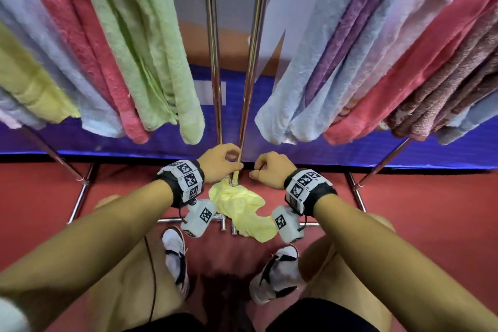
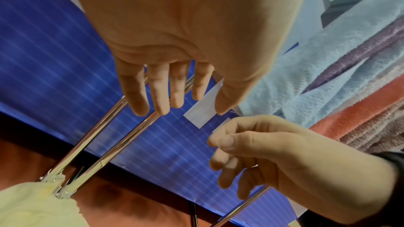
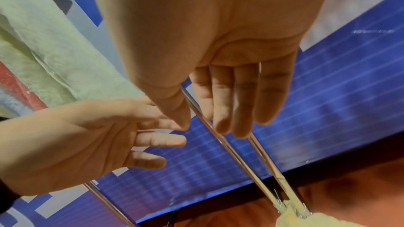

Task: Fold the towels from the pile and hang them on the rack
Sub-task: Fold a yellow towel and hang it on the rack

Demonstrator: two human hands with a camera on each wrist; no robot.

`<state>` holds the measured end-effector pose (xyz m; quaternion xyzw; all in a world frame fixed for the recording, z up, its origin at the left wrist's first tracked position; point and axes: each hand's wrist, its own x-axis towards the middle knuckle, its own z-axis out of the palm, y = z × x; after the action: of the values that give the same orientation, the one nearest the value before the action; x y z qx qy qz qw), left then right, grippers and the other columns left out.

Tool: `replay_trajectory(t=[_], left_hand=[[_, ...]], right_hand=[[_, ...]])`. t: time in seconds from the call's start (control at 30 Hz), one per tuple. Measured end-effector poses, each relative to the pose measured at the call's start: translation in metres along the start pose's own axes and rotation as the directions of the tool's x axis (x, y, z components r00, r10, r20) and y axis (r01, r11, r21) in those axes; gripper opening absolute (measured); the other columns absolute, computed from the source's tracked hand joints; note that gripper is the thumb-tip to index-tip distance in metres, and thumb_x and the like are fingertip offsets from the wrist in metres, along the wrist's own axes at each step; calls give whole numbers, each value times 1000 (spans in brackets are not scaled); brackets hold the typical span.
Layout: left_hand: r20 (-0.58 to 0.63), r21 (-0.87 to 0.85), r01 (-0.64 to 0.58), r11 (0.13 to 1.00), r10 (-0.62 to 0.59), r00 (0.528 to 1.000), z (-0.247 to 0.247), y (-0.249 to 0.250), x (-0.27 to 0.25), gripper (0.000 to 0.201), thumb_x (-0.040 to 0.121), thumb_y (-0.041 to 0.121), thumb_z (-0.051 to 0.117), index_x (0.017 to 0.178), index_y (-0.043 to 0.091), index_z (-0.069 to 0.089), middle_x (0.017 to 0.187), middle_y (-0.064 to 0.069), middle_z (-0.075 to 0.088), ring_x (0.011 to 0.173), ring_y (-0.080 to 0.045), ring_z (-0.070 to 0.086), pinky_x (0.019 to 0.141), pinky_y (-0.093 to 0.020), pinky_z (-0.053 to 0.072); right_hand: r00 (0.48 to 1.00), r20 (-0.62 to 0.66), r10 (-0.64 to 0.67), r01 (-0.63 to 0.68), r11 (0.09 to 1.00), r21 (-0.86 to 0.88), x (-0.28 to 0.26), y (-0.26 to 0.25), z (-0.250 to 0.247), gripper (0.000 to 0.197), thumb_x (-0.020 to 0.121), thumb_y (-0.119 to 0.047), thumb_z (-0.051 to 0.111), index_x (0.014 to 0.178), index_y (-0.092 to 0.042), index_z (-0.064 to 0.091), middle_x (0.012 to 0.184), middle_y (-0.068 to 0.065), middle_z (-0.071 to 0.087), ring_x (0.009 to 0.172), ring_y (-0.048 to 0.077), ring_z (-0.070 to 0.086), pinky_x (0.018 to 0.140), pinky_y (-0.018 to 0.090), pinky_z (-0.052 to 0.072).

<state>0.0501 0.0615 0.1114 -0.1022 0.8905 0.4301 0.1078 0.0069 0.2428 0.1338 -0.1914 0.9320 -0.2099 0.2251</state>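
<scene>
A crumpled pale yellow towel point(image 1: 237, 205) hangs bunched at the low near end of the rack's two middle bars point(image 1: 214, 62), above the red floor. My left hand point(image 1: 223, 162) hovers by the bars just above it, fingers point(image 2: 161, 92) relaxed and holding nothing. My right hand point(image 1: 269, 167) is a little to the right, loosely curled and empty. The left wrist view shows the yellow towel point(image 2: 32, 204) caught at the bars' joint, and the right hand point(image 2: 220, 153) beside it. The right wrist view shows the right hand's fingers point(image 3: 244, 110) straight over the bars point(image 3: 240, 161).
Folded towels hang on both sides of the rack: green point(image 1: 140, 48), red point(image 1: 80, 48) and yellow on the left; light blue point(image 1: 310, 75), purple point(image 1: 350, 35), coral point(image 1: 404, 75) and brown point(image 1: 458, 75) on the right. A blue banner point(image 1: 134, 140) runs behind. My shoes point(image 1: 175, 256) stand by the base.
</scene>
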Motion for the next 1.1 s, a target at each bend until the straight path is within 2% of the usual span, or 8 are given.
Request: replay_trajectory(t=[0.13,0.27,0.33,0.5,0.7,0.83,0.93,1.1], left_hand=[[-66,-138,34,990,-44,997,3,-26,11,28,83,21,75,107,26,63,110,-4,68,104,-14,64,95,-35,50],[-117,-275,71,959,-106,987,9,-44,27,26,86,11,72,111,9,66,104,-7,68,79,-7,60,65,-19,45],[-108,-334,100,937,-144,984,15,-55,36,23,88,8,69,111,7,65,103,-7,67,83,-9,60,59,-15,44],[-73,-501,207,840,-279,958,38,-85,60,16,88,4,65,92,19,63,100,-13,67,84,-20,61,75,-38,51],[-70,-573,317,756,-430,900,53,-126,86,14,88,10,66,88,23,63,95,-5,68,82,-16,62,61,-25,46],[-133,-564,313,764,-458,879,51,-138,103,12,85,16,71,85,26,63,87,3,67,82,-13,63,69,-27,47],[-169,-528,312,790,-457,873,57,-147,109,9,86,16,71,90,20,63,80,8,63,70,-4,58,61,-21,44],[-171,-489,315,813,-443,880,72,-160,117,20,83,14,74,78,27,60,77,8,64,70,-7,59,69,-22,46]], right_hand=[[1000,7,-30,29,995,100,22,-2,23,16,83,-30,71,88,-15,69,74,-4,64,79,16,62,70,22,43],[999,27,-18,13,986,168,48,4,44,12,83,-26,70,84,-14,70,67,-7,64,73,14,61,69,21,41],[997,71,5,-19,982,190,63,12,59,9,82,-25,70,80,-16,68,66,-8,64,72,16,62,68,24,45],[976,200,91,-127,976,176,95,38,104,12,81,-29,70,73,-27,61,83,2,70,77,22,62,76,30,51],[933,314,174,-254,939,233,144,71,184,11,67,-36,69,67,-28,62,86,4,72,87,31,69,84,43,58],[920,348,179,-276,927,254,170,69,218,6,76,-28,67,72,-29,63,90,5,73,89,27,70,82,37,58],[907,371,198,-299,924,237,184,74,244,2,79,-26,66,80,-26,68,92,2,72,88,23,66,73,26,52],[887,403,224,-319,929,185,197,84,287,12,87,-19,61,83,-23,71,88,0,71,67,14,58,59,16,40]])
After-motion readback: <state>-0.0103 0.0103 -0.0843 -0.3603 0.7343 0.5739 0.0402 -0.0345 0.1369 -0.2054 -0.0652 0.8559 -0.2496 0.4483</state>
